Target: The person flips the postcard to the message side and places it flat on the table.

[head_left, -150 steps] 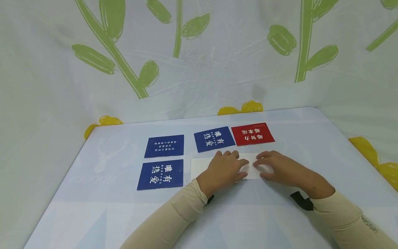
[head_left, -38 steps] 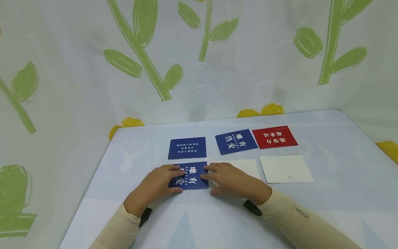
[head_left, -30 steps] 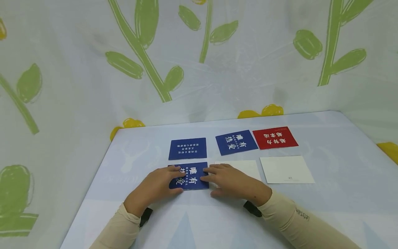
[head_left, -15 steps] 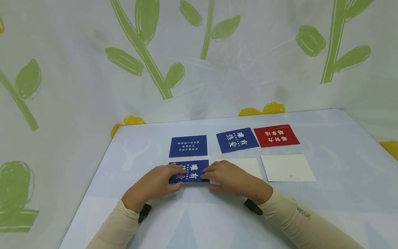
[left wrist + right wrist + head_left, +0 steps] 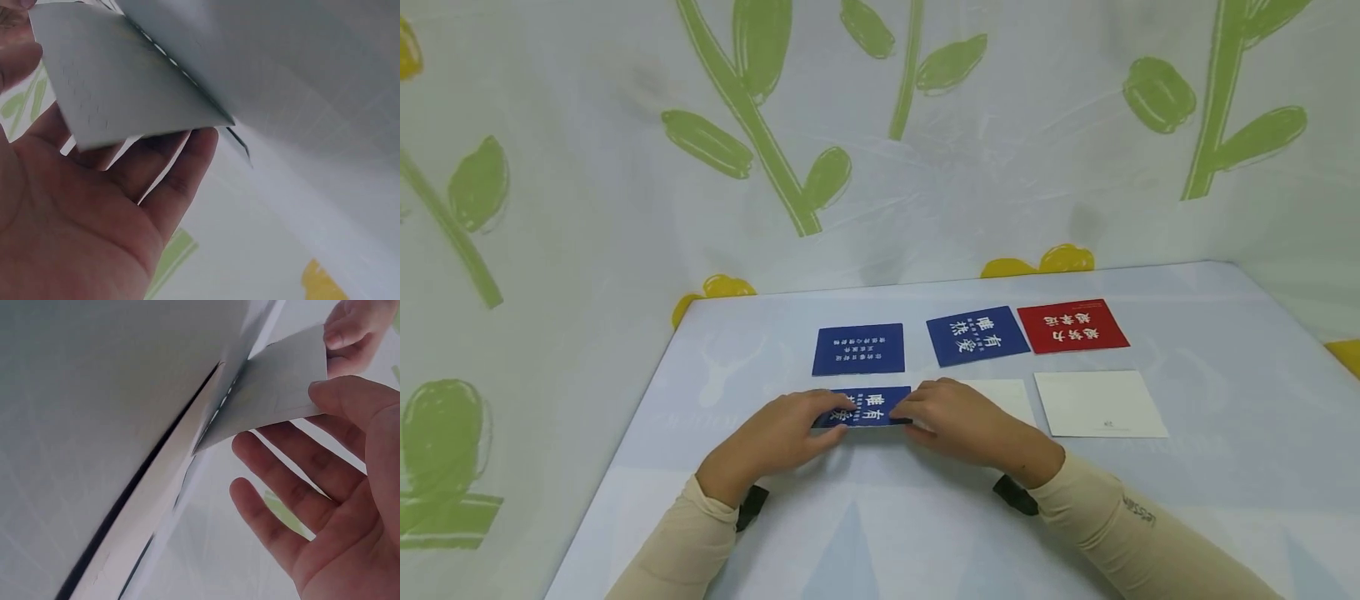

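In the head view, a blue card with white characters (image 5: 871, 400) is tilted, its near edge raised off the table. My left hand (image 5: 782, 432) pinches its left side, and my right hand (image 5: 961, 421) pinches its right near corner. The left wrist view shows the card's pale underside (image 5: 125, 81), with fingers of my left hand (image 5: 87, 200) behind it. In the right wrist view, the thumb of my right hand (image 5: 337, 481) meets the card's edge (image 5: 281, 381); two fingers stand apart from it.
Behind lie a second blue card (image 5: 859, 350), a third blue card set askew (image 5: 977, 336) and a red card (image 5: 1072, 326). To the right are a white card (image 5: 1011, 396), partly behind my right hand, and another white card (image 5: 1101, 404). A leaf-patterned cloth (image 5: 917, 208) hangs behind the table.
Five seconds ago both hands were over a white card further right. They have since shifted left to the blue card, and in the last half second its near edge has risen.
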`<state>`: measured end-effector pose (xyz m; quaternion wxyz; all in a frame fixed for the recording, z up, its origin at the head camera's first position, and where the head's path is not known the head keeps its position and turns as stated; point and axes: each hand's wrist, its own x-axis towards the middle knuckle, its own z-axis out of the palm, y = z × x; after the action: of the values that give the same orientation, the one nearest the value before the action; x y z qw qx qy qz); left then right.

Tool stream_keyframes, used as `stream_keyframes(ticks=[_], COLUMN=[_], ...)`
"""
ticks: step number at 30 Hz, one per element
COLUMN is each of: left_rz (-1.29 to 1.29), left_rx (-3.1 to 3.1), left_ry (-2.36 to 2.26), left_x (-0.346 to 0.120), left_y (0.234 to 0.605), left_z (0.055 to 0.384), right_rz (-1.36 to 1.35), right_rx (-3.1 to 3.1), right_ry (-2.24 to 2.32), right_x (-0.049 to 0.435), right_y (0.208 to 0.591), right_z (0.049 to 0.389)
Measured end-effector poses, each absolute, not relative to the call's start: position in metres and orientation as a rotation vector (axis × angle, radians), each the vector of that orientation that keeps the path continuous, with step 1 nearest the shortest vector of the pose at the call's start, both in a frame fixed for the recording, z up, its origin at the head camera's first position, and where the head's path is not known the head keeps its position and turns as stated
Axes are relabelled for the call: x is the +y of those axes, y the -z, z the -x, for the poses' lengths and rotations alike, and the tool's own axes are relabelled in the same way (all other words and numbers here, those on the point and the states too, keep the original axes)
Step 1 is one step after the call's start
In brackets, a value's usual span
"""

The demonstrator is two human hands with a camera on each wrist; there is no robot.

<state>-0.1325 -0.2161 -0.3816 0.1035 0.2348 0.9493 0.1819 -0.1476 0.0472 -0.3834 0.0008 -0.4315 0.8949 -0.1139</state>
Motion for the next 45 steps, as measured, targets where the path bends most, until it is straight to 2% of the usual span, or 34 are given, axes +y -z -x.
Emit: stream_keyframes(ticks=[12, 45], left_rz=[-0.661, -0.689], left_rx=[2.863, 2.931], left_ry=[-0.431, -0.607], left_x=[-0.226, -0.232], left_y=[0.371, 0.361], left_z=[0.135, 0.138], right_rz=[1.288, 1.268], right_rx=[2.822, 2.835], right_ry=[0.426, 0.555], right_x=[0.05, 0.055], right_y=[0.38, 0.376], right_z=[0.148, 0.152])
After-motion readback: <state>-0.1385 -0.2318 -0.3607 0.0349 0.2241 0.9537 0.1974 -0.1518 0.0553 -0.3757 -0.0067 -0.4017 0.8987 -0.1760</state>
